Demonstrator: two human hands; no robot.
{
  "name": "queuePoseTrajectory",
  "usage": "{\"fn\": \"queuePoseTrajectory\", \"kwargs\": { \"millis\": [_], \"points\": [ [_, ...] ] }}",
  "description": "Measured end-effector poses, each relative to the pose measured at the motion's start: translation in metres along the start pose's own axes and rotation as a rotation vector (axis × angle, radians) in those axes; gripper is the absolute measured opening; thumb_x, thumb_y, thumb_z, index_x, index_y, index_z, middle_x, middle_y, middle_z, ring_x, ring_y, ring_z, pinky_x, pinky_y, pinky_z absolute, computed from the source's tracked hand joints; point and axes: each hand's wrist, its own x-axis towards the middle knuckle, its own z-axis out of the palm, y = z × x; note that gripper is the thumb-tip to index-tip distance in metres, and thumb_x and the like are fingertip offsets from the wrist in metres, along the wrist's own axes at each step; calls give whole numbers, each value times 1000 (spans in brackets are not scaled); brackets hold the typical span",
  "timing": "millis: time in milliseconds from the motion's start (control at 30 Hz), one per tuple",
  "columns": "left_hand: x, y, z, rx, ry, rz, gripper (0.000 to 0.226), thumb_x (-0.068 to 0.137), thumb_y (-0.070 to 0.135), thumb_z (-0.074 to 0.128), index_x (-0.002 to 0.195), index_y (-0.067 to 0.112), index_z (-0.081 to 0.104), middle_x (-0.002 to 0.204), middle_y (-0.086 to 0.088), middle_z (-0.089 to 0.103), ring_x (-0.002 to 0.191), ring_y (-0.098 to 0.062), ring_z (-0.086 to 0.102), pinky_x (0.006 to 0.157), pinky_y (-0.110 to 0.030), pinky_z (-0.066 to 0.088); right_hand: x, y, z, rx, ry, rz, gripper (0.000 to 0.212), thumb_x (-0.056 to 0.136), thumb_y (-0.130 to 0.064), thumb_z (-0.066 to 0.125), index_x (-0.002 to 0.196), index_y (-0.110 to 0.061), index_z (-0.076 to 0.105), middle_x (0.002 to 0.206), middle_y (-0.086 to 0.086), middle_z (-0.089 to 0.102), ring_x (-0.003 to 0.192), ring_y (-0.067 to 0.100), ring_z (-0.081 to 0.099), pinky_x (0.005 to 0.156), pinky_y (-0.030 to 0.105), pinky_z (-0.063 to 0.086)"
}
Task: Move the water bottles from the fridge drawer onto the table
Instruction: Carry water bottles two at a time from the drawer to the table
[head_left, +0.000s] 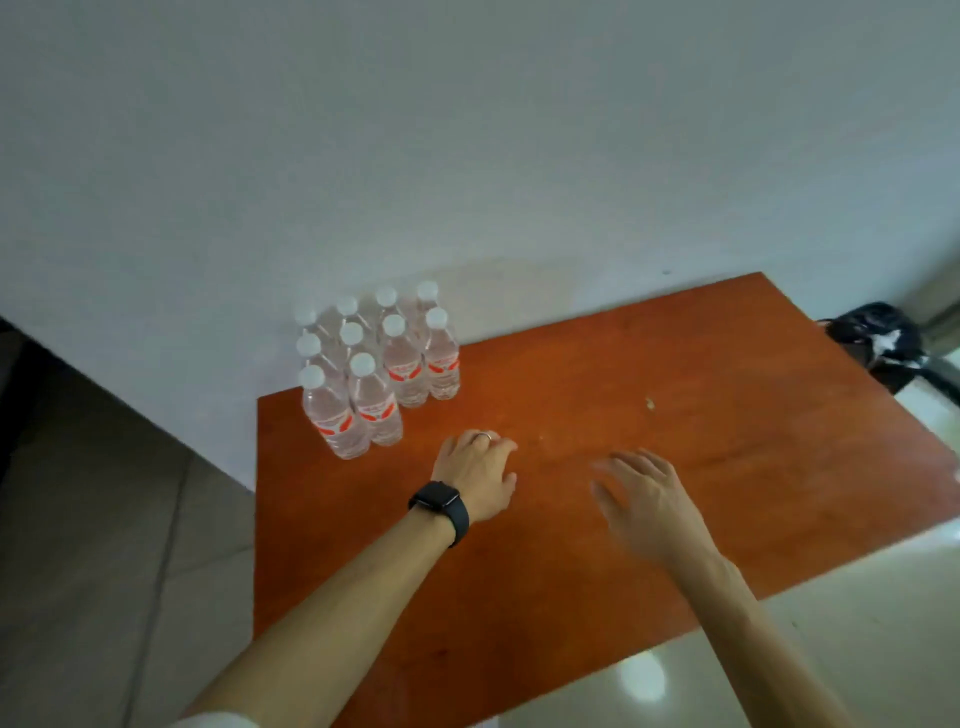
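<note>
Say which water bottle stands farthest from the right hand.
The bottle at the left end of the back row of four. Every other bottle stands in front of it or further right, nearer to the right hand.

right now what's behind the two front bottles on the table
Eight more capped water bottles stand upright in rows toward the white wall; rear ones show mostly caps, bodies covered.

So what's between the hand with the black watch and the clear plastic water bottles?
Nothing: in the head view, only bare orange-brown wooden table separates the left hand from the clear plastic water bottles.
</note>
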Motion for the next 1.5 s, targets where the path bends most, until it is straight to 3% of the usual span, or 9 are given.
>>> {"fn": "queuePoseTrajectory", "kwargs": {
  "millis": [300, 600, 1200, 1500],
  "points": [
    [-19, 332, 12, 134, 68, 570, 47, 98, 47, 49, 143, 36, 44, 150, 3, 45, 142, -19, 35, 119, -47, 25, -237, 186, -119, -54, 349, 471, 44, 103, -51, 38, 140, -35, 53, 152, -6, 47, 148, 22, 28, 123, 38, 18],
    [-93, 609, 38, 149, 136, 1049, 50, 96, 48, 51, 144, 37, 45, 146, 3, 50, 136, -21, 42, 111, -41, 35, -461, 339, -173, 27, 662, 852, 44, 102, -47, 46, 143, -33, 50, 150, -9, 47, 147, 21, 27, 120, 40, 24],
    [-141, 1041, 156, 146, -42, 1476, 49, 97, 47, 49, 145, 37, 43, 149, 4, 46, 141, -21, 37, 117, -44, 26, -683, 617, -238, 3, 870, 1279, 41, 98, -49, 48, 135, -35, 59, 143, -7, 56, 142, 22, 35, 120, 37, 25],
    [-156, 1208, 227, 170, -121, 1529, 50, 98, 47, 50, 146, 35, 42, 148, 1, 48, 138, -23, 41, 116, -44, 30, -766, 755, -262, 95, 897, 1349, 42, 100, -48, 47, 139, -35, 55, 147, -11, 51, 144, 19, 32, 120, 37, 25]
  ]
}}
